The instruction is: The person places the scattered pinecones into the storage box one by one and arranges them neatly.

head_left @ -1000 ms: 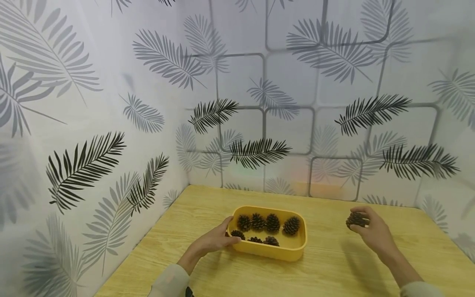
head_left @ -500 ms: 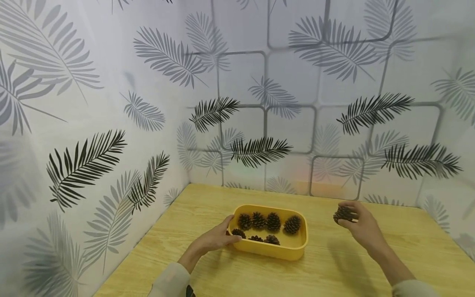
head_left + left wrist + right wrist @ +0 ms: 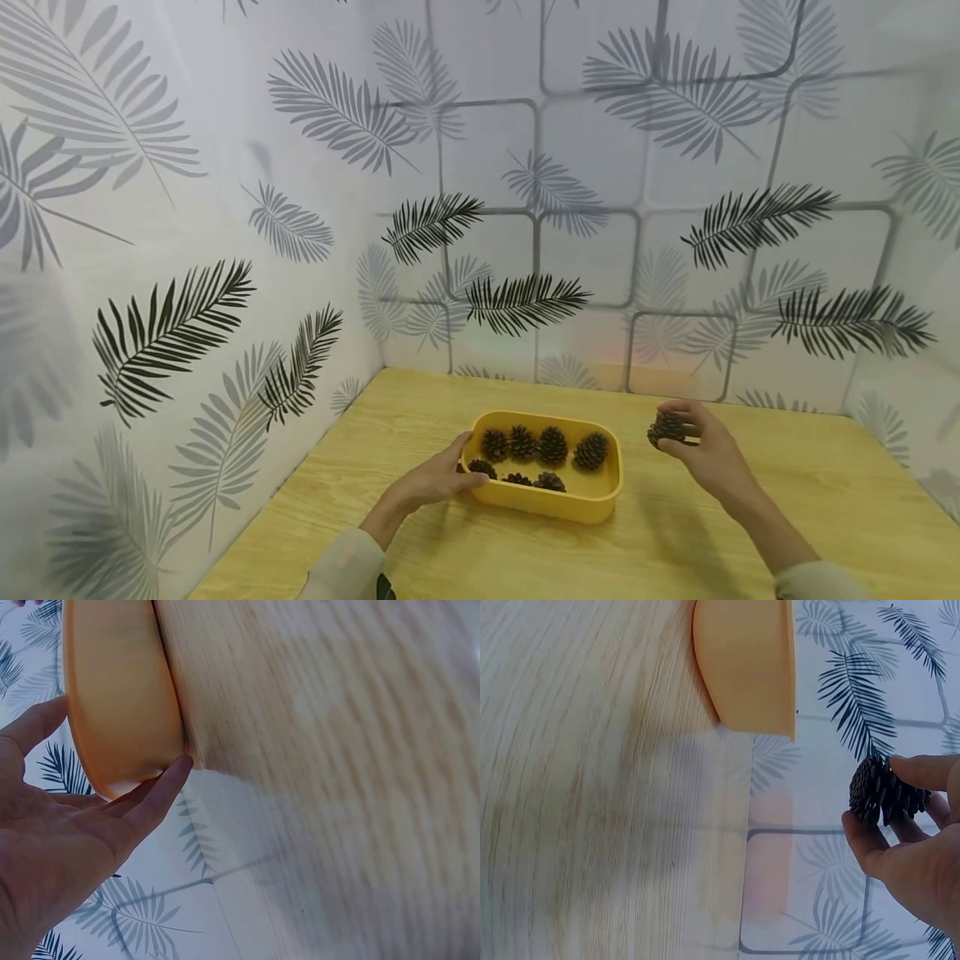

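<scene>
My right hand [image 3: 708,454] holds a brown pine cone [image 3: 666,428] between thumb and fingers, raised above the table to the right of a yellow box [image 3: 547,504]. The right wrist view shows this pine cone [image 3: 877,791] with its scales spread. My left hand [image 3: 433,477] grips the box's left end, its thumb at the front rim and its fingers round the end wall. Inside the box lie several pine cones [image 3: 552,447], a row at the back and others along the front wall, partly hidden by the rim.
The box stands on a light wood-grain table [image 3: 420,558]. Behind and to the left rise walls with a grey and black leaf pattern [image 3: 525,308]. The table's back edge meets the rear wall a little beyond the box.
My right hand has moved left with the pine cone, closer to the box's right end. My left hand stays on the box, and the box has not visibly moved.
</scene>
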